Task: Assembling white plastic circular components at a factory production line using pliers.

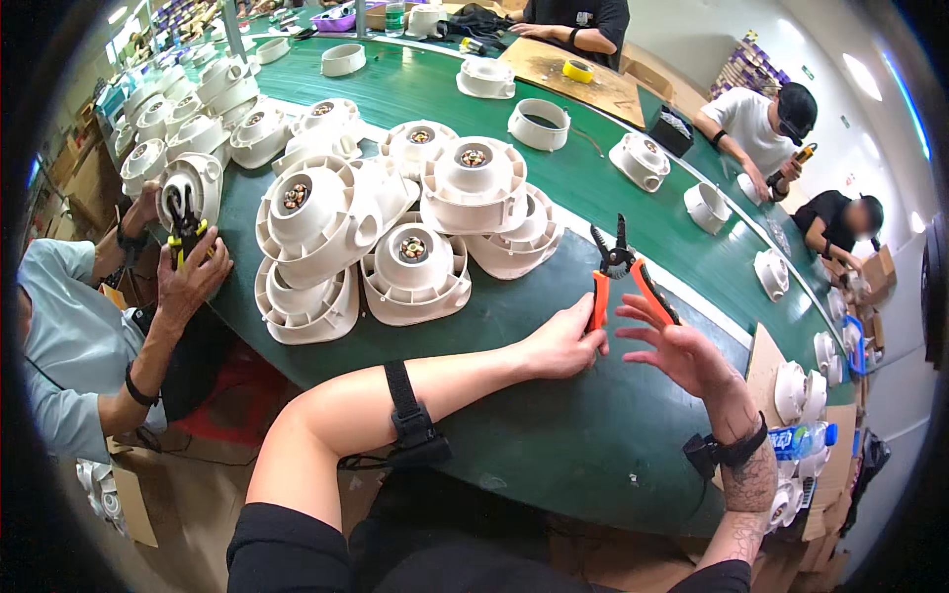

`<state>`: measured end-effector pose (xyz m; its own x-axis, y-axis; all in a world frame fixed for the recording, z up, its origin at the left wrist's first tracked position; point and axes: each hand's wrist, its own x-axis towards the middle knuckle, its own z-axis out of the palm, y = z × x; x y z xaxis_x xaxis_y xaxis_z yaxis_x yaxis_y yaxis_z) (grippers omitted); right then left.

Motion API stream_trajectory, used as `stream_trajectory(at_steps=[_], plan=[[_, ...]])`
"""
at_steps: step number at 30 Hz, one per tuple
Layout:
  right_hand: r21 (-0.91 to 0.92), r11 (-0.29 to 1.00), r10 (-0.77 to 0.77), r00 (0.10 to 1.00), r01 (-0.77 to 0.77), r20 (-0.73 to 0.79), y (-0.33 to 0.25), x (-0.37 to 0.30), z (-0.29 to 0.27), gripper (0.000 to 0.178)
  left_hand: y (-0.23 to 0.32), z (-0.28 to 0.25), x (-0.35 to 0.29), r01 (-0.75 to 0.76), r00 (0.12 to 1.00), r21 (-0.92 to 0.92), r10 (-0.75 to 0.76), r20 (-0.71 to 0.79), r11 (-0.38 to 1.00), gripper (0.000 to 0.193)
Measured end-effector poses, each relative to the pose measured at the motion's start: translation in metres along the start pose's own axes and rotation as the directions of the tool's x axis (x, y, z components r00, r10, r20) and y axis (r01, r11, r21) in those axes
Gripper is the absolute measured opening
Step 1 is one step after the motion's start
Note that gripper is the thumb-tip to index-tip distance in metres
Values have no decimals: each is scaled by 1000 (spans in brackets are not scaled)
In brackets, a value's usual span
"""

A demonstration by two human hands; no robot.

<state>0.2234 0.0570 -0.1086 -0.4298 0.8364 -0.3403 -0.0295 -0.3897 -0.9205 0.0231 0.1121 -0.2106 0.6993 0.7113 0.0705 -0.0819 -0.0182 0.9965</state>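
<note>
A pair of wire strippers [620,261] with orange-and-black handles stands upright over the green table, its jaws spread and pointing away from me. My left hand [565,343] is closed around the left handle. Close to the right handle is my right hand [692,358], its fingers stretched apart; whether the palm touches that handle I cannot tell. Left of the tool, white round plastic housings [413,280] are piled on one another, several with copper-coloured metal parts in their central openings. Neither hand touches the pile.
At left, a co-worker holds yellow-and-black pliers [185,232] against another white housing [198,183]. White rings and housings lie along the green conveyor belt [618,114]. Other people work on its far side. A plastic bottle [803,440] and boxes of housings stand at right.
</note>
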Motion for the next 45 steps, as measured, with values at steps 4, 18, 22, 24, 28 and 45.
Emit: stream_trajectory(at_steps=[4,18,22,24,28,45], plan=[[-52,989,141,986,-137,90,-25,12,-8,84,5,2,-1,31,999,-4,-31,-27,1000,27],[-693,705,-317,941,151,-118,-34,121,-44,61,-8,5,4,96,977,-441,-168,-128,892,37],[-995,-29,-644,763,-100,-58,-56,179,-103,63,-11,-5,5,112,993,-310,-94,71,944,39],[-984,-53,-603,791,-172,-106,-57,208,-129,65,-13,-9,5,133,990,-302,-113,84,944,36],[-938,-85,-495,831,-335,-253,-61,231,-187,68,-13,-3,12,117,988,-342,-73,139,932,30],[-995,-99,-412,911,-12,30,-54,98,-101,83,-4,-8,22,237,967,-709,-232,106,665,78]])
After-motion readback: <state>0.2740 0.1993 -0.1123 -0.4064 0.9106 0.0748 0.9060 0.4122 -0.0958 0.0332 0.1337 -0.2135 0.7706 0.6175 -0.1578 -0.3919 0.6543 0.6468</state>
